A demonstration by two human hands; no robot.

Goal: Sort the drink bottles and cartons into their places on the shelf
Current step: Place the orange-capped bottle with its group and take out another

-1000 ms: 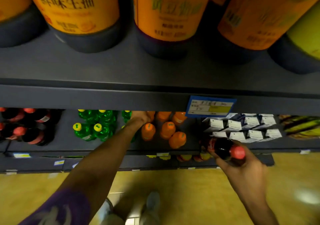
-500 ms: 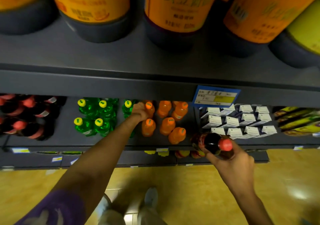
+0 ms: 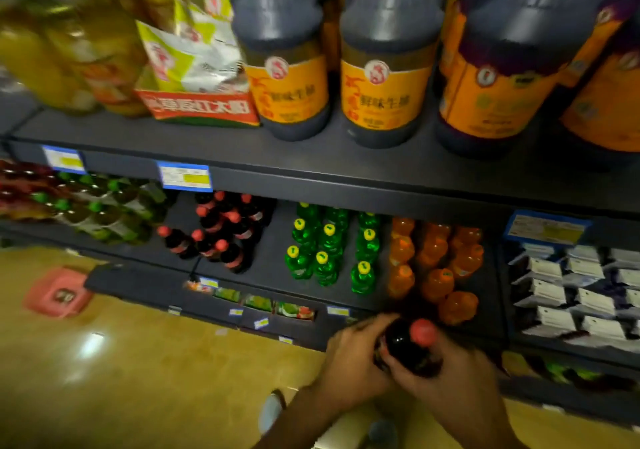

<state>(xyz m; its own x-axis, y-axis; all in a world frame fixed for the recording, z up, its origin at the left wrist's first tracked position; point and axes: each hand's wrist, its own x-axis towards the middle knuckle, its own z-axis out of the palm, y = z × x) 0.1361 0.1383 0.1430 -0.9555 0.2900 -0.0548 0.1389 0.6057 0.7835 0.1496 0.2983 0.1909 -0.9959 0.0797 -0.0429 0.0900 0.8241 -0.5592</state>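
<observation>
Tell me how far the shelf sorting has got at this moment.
Mostly done, it seems: green bottles, orange bottles and cartons stand grouped. In hand: a red-capped cola bottle, gripped by left hand and right hand in front of the shelf. Left: setting it among the cola group further left.

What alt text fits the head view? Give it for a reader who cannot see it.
Both hands, left hand and right hand, hold a dark cola bottle with a red cap in front of a grey store shelf. On it stand groups of cola bottles, green bottles, orange bottles and white cartons.
</observation>
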